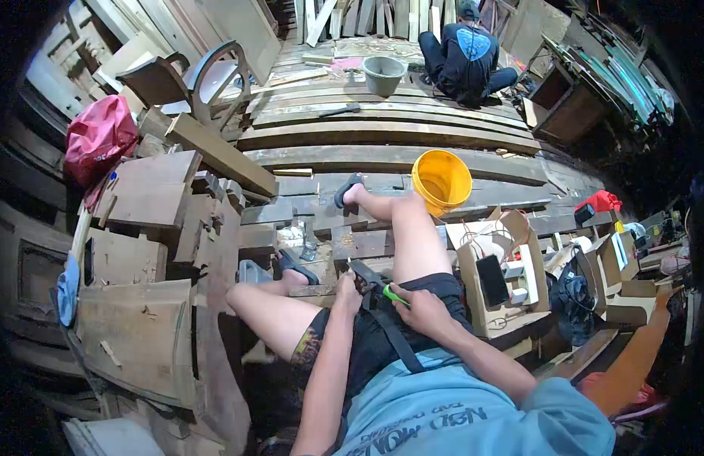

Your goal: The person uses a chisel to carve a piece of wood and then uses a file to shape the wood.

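On lap, right hand (419,298) fingers pinch green tool (395,296); left hand (347,287) fingers curled round dark object (365,275).

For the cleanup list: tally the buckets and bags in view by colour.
Yellow bucket: 1
Grey bucket: 1
Red bag: 1
Total: 3

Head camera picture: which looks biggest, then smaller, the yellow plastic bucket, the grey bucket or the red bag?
1. Red bag
2. Yellow plastic bucket
3. Grey bucket, though it sits farther away, so it may really match the yellow one.
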A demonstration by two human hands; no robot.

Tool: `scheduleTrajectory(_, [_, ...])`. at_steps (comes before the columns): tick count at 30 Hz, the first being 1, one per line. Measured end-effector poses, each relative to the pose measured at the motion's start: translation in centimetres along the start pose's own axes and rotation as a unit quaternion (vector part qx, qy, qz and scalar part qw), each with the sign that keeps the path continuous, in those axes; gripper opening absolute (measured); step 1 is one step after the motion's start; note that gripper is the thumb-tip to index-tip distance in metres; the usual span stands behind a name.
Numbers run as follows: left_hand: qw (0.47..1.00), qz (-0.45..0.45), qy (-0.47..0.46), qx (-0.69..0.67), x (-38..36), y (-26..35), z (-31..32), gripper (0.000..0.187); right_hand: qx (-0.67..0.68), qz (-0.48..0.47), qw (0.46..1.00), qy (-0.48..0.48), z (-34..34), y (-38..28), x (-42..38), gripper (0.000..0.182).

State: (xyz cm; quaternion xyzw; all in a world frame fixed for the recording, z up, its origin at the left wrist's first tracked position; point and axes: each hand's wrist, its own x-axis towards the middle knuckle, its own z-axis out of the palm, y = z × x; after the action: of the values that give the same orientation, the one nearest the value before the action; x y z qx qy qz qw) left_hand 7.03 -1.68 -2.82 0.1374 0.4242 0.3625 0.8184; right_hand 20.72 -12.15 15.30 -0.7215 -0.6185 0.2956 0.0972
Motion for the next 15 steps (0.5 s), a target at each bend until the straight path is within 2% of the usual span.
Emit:
scheduleTrajectory(5, [0.999, -0.012, 0.02, -0.037, -0.3, 0.4, 0.6, 0.022, 0.007, 0.014, 1.0, 0.0, -0.1, -0.1, 0.0, 0.036])
scheduleTrajectory(7, [0.999, -0.029, 0.004, -0.031, -0.5, 0.7, 0.5, 0.023, 0.019, 0.009, 1.0, 0.0, -0.2, 0.0, 0.0, 0.036])
scheduleTrajectory(8, [0.997, -0.027, -0.051, -0.056, 0.1, 0.3, -0.6, 0.024, 0.02, 0.01, 1.0, 0.0, -0.2, 0.0, 0.0, 0.036])
scheduleTrajectory(11, [0.997, -0.027, -0.061, -0.045, 1.3, -0.2, -1.4, 0.024, 0.02, 0.019, 1.0, -0.002, -0.3, -0.2, 0.0, 0.036])
scheduleTrajectory(15, [0.999, -0.03, -0.001, 0.019, 1.7, -0.6, -1.2, 0.023, 0.017, 0.027, 0.999, -0.006, -0.4, -0.2, 0.0, 0.035])
